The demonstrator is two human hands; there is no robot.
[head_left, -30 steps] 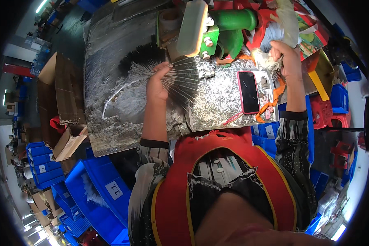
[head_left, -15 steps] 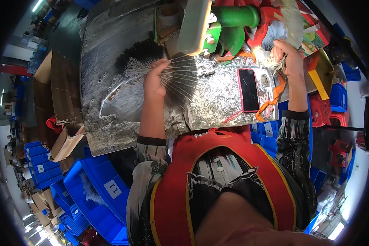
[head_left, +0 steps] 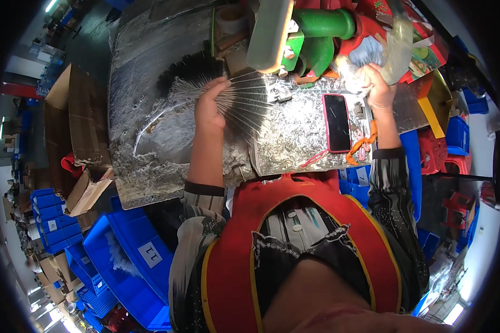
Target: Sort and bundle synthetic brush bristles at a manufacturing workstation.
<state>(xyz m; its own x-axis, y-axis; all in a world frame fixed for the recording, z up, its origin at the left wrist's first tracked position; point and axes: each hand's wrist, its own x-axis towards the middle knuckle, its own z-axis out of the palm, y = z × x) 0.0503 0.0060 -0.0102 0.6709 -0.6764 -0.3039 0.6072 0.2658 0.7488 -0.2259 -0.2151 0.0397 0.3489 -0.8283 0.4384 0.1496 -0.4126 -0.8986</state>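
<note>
Grey floor, blue plastic bins (head_left: 150,294) and an open brown cardboard box (head_left: 84,127) are seen around a worn, silvery tabletop (head_left: 141,188). On it, a thin black phone in a pink case (head_left: 336,123) is laid near a crumpled orange strap (head_left: 354,154). At the upper edge, a green metal machine (head_left: 323,25) is fronted by a long, pale, round-ended guard (head_left: 269,36).

The 2 hands are held apart. A spread fan of thin metallic wires with dark bristly lengths (head_left: 244,102) is gripped near its narrow part by the left hand (head_left: 210,105); it is held over the tabletop, left of the phone. The right hand (head_left: 379,84) is placed beyond the phone with its fingers curled, beside a pale blue-white fibrous bundle (head_left: 365,53) and below a yellowish translucent sheet (head_left: 400,47). Whether anything is pinched there cannot be told, as the fingertips are washed out by glare.

Compared with 0.5 seconds earlier, the right hand has been shifted inward, closer to the phone, while the left hand and fan have been kept almost in place. By this, active handling seems to be concentrated at the brightly lit spot, with the fan merely being supported.
</note>
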